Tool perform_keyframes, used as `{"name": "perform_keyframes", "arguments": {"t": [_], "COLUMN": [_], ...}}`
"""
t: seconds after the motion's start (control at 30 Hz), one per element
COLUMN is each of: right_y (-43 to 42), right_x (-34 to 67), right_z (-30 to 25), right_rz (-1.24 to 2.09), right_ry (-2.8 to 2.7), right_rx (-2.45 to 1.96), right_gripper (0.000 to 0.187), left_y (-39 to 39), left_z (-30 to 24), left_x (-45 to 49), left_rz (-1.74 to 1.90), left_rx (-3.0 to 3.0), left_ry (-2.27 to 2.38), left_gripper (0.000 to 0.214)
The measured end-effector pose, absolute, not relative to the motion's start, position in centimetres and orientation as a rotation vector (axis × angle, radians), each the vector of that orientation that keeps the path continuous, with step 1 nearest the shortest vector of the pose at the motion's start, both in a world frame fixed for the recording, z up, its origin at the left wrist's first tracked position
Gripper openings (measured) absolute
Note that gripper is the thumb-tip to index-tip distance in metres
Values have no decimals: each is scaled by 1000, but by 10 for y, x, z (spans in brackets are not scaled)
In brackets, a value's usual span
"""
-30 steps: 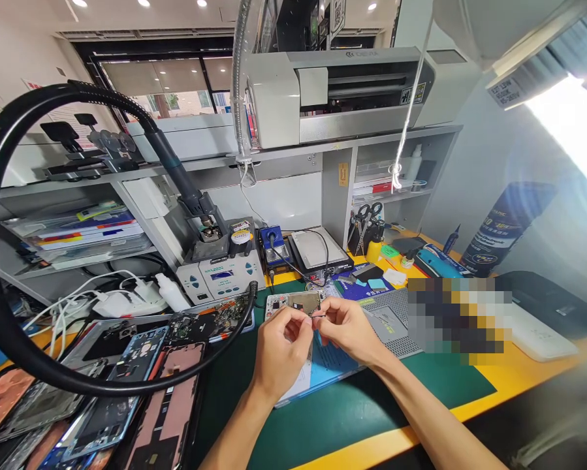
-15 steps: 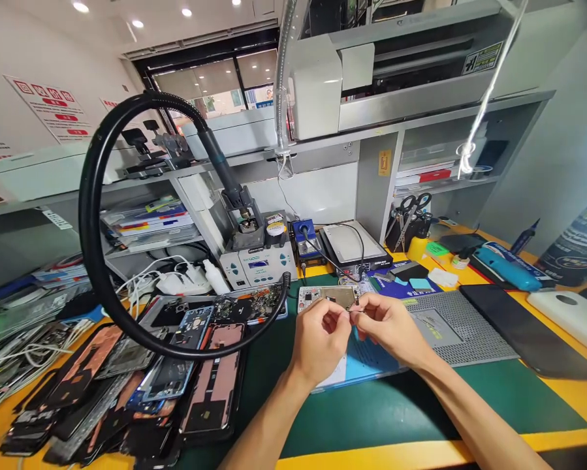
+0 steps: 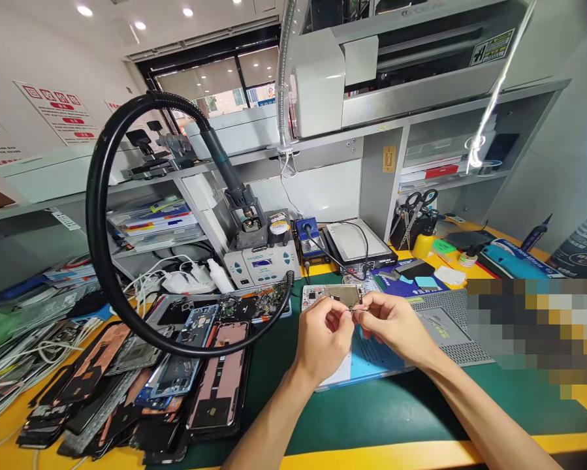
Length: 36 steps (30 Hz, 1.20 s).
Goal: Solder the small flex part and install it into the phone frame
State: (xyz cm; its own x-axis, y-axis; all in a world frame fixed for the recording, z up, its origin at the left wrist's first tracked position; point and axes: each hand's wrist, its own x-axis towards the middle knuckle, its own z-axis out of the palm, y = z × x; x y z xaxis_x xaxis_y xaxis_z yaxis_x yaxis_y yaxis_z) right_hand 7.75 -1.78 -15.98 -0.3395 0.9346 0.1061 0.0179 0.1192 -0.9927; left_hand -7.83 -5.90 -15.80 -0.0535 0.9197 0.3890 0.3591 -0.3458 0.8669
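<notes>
My left hand [image 3: 325, 333] and my right hand [image 3: 391, 326] are closed, fingertips meeting in a pinch. Between them is a tiny dark piece, mostly hidden by the fingers, so I cannot make out its kind. Just behind the fingertips lies a pale circuit board fixture [image 3: 315, 294] with a bronze-grey plate [image 3: 348, 295]; I cannot tell whether the fingers touch it. Below the hands, a light-blue pad [image 3: 371, 359] lies on the green mat [image 3: 356, 418].
A black hose [image 3: 95, 215] loops up from a hot-air station [image 3: 264, 264] at the back. Phone frames [image 3: 219, 385] are piled on the left. On the right lies a perforated metal plate [image 3: 444, 326]. Scissors [image 3: 413, 209] stand behind; a pixelated patch hides the far right.
The view has shifted slightly, so most things appear a little further right. Both hands keep their pinch at nearly the same place. The pixelated patch is new at the right.
</notes>
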Motion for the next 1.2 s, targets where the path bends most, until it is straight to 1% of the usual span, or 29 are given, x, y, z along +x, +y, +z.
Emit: {"name": "perform_keyframes", "arguments": {"t": [0.47, 0.77, 0.87, 0.97, 1.2], "right_y": [-16, -15, -14, -14, -15], "right_x": [80, 83, 83, 83, 84], "right_z": [-164, -168, -169, -168, -165], "right_rz": [1277, 1258, 1234, 1223, 1221], "right_ry": [-1618, -1682, -1718, -1749, -1777], "right_rx": [-1006, -1015, -1046, -1065, -1073], "right_gripper": [18, 20, 23, 27, 28], "left_y": [-56, -54, -53, -54, -56], "left_z": [-161, -162, -162, -161, -158], "left_x": [-77, -77, -77, -77, -78], "left_rz": [1398, 1416, 1429, 1443, 1434], "left_rx": [1645, 1563, 1541, 1512, 1495], "left_ry": [1368, 1379, 1373, 1368, 1351], "left_gripper": [21, 24, 24, 22, 14]}}
